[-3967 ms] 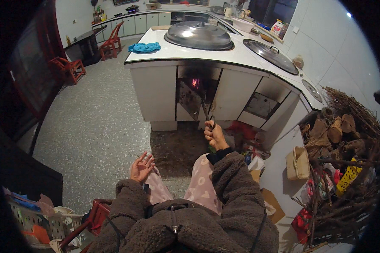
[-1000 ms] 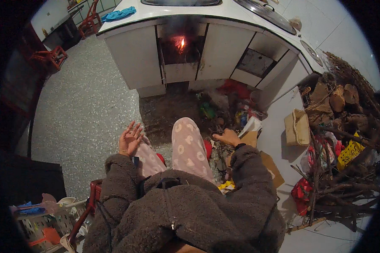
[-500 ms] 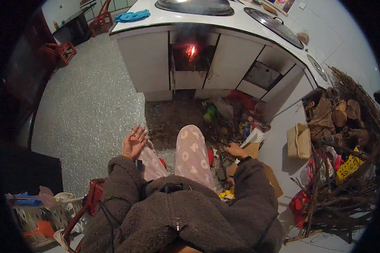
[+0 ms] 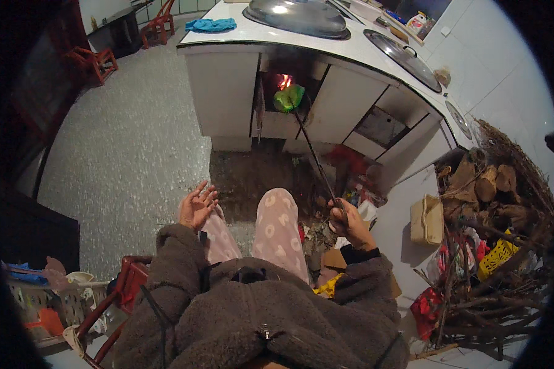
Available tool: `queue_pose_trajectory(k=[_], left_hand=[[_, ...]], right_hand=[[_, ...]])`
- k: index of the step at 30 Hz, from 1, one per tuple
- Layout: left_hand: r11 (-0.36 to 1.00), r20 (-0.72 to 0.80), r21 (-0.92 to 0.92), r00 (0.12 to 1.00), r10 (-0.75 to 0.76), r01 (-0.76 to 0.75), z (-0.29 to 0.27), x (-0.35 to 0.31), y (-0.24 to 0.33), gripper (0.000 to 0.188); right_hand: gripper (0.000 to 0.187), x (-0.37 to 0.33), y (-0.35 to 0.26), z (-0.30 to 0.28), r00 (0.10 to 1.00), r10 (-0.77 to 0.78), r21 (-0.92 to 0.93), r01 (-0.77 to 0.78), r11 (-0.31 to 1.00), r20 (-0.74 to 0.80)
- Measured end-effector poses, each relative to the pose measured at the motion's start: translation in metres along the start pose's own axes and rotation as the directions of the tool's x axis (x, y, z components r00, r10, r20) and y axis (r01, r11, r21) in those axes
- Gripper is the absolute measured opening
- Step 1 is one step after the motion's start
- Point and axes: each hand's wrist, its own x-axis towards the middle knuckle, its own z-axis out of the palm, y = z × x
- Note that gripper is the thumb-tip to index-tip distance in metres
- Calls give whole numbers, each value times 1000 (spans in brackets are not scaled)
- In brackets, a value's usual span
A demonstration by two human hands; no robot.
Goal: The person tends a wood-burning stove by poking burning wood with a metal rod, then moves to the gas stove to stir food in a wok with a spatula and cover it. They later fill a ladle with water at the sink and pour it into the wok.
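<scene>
Long dark fire tongs (image 4: 316, 158) reach forward from my right hand (image 4: 353, 225), whose fingers are wrapped round their handle end. At their far tip is a crumpled green plastic piece (image 4: 289, 98), right at the stove's firebox opening (image 4: 306, 80). Orange flames (image 4: 284, 81) burn just behind the green piece. My left hand (image 4: 197, 208) lies palm up by my left knee, fingers apart, with nothing in it.
The white tiled stove (image 4: 221, 92) carries metal lids (image 4: 298, 15) and a blue cloth (image 4: 210, 25). To the right are a beige box (image 4: 427, 220), stacked logs (image 4: 486, 183) and branches (image 4: 492, 307). A red chair (image 4: 131, 286) and a plastic basket (image 4: 49, 307) stand at the lower left.
My right hand has come up from the litter on the floor with the tongs. The green plastic has moved from the floor pile to the firebox opening. My left hand stays put.
</scene>
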Motion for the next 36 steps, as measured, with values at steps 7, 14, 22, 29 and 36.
queue_pose_trajectory(k=[7, 14, 22, 29, 36], left_hand=[[999, 17, -12, 999, 32, -32, 2, -5, 0, 48], [999, -9, -14, 999, 35, -35, 0, -3, 0, 52], [1000, 8, -24, 1000, 18, -18, 0, -2, 0, 52], [1000, 6, -19, 1000, 10, -9, 2, -2, 0, 50], [1000, 4, -11, 1000, 15, -15, 3, -2, -1, 49]], right_hand=[[21, 72, -1, 19, 998, -50, 169, 42, 985, 41], [22, 126, 4, 30, 996, -91, 64, 91, 994, -13], [20, 174, 0, 35, 988, -153, -63, 151, 987, -29], [17, 208, -7, 40, 983, -168, -48, 165, 985, -75], [17, 219, -9, 38, 977, -193, -78, 186, 979, -95]])
